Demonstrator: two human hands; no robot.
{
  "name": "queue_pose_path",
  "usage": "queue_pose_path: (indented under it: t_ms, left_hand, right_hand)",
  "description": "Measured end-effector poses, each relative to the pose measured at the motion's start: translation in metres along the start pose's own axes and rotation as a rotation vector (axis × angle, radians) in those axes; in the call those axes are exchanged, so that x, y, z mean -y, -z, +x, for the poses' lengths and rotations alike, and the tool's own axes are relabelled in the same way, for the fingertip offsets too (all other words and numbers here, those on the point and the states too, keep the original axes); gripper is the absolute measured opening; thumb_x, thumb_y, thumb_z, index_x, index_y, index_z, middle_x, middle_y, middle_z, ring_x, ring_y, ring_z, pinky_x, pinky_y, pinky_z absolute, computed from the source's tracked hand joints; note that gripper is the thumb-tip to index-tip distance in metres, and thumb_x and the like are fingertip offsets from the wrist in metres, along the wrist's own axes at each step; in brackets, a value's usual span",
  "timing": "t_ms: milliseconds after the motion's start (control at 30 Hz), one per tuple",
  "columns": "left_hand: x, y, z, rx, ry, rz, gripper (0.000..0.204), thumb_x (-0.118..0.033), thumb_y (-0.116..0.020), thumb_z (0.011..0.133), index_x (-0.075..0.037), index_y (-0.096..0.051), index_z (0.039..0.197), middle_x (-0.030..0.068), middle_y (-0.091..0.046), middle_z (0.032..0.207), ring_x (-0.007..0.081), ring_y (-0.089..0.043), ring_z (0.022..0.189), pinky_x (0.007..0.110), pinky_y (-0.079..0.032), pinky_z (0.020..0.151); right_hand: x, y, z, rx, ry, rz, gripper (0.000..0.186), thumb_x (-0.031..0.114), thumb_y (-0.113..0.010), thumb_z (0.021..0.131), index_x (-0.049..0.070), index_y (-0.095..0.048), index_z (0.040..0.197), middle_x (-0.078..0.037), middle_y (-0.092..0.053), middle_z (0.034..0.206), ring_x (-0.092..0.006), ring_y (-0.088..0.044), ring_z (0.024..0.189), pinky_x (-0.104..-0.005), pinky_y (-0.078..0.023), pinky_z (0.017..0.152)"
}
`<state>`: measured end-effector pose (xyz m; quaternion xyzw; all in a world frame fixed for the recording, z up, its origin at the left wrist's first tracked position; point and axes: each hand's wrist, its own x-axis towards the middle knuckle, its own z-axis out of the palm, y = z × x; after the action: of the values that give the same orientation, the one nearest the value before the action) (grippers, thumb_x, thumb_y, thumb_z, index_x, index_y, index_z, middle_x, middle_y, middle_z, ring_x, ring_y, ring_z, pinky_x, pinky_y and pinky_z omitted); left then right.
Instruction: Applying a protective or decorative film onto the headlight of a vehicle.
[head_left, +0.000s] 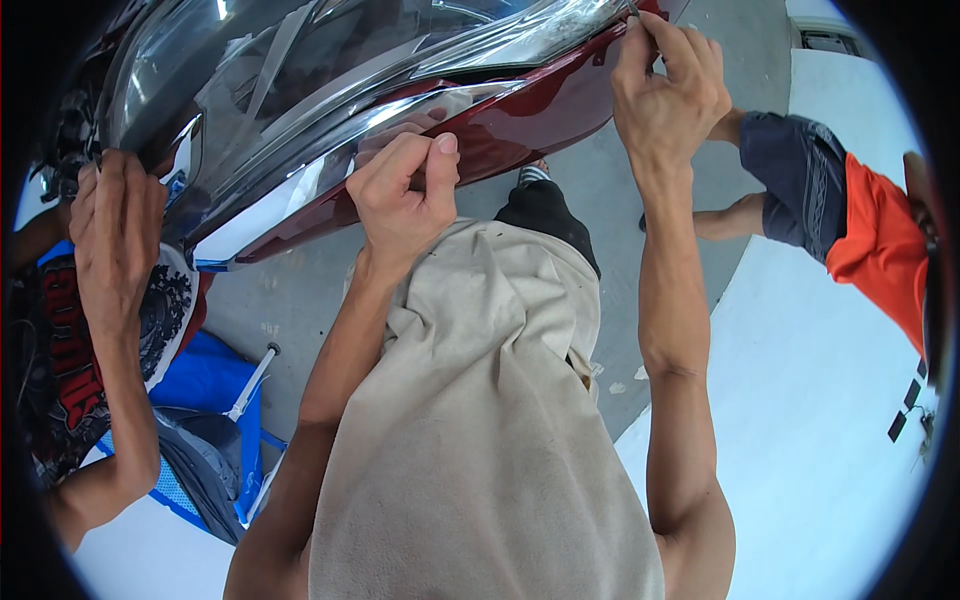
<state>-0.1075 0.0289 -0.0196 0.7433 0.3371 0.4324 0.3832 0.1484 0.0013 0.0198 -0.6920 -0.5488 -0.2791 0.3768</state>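
A glossy car body (530, 120) in dark red, with clear curved parts and bright trim (220, 241), spans the upper middle. My left hand (403, 195) is curled closed at the middle of that trimmed edge, thumb raised near the red panel; whether it grips anything is hidden. My right hand (668, 85) is higher, at the upper right end of the same edge, with fingers pinched around something small and dark that I cannot make out. A beige cloth garment (480, 420) covers my front, below my hands.
A co-worker's hand (118, 230) grips the car's left part. Another person in orange (875, 270) stands at the right. A blue folding item (200, 370) lies at lower left. Grey floor (270, 310) and white surfaces (770, 420) surround us; my foot (533, 176) is below the panel.
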Motion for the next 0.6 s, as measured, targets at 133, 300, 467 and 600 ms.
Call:
queue_pose_path:
  t_ms: [133, 300, 467, 600]
  left_hand:
    - [-0.001, 0.001, -0.001, 0.018, -0.023, 0.012, 0.023, -0.004, -0.061, 0.098, 0.005, -0.066, 0.076, 0.0073, -0.07, 0.069, 0.0118, -0.066, 0.055, 0.024, -0.053, 0.053]
    - [0.003, -0.001, 0.008, -0.008, -0.179, 0.028, 0.025, -0.005, -0.062, 0.098, 0.004, -0.066, 0.075, 0.0066, -0.07, 0.067, 0.0123, -0.067, 0.054, 0.025, -0.054, 0.054]
    - [-0.005, -0.004, 0.004, 0.008, -0.032, 0.034, 0.025, -0.005, -0.062, 0.098, 0.003, -0.066, 0.074, 0.0069, -0.07, 0.067, 0.0124, -0.067, 0.054, 0.025, -0.053, 0.053]
    - [-0.004, -0.006, 0.006, -0.06, -0.017, -0.032, 0.024, 0.002, -0.069, 0.087, 0.003, -0.057, 0.067, 0.0093, -0.051, 0.057, 0.0215, -0.063, 0.061, 0.033, -0.055, 0.069]
  right_hand:
    - [0.003, -0.004, 0.001, 0.052, -0.009, -0.002, 0.01, 0.005, -0.075, 0.081, 0.004, -0.076, 0.091, -0.006, -0.067, 0.075, -0.0224, -0.061, 0.069, -0.0338, -0.05, 0.065]
    - [0.015, -0.004, -0.003, 0.047, 0.049, 0.064, 0.011, 0.0, -0.075, 0.08, 0.001, -0.075, 0.091, -0.007, -0.067, 0.077, -0.0228, -0.06, 0.069, -0.0325, -0.049, 0.064]
    - [0.037, 0.005, -0.017, 0.136, 0.055, 0.122, 0.013, -0.002, -0.076, 0.078, 0.0, -0.074, 0.091, -0.009, -0.069, 0.08, -0.0233, -0.061, 0.072, -0.0322, -0.05, 0.065]
    - [0.028, 0.007, -0.01, 0.112, 0.045, 0.128, 0.013, -0.002, -0.075, 0.079, 0.002, -0.075, 0.092, -0.008, -0.07, 0.081, -0.0238, -0.063, 0.075, -0.0334, -0.051, 0.068]
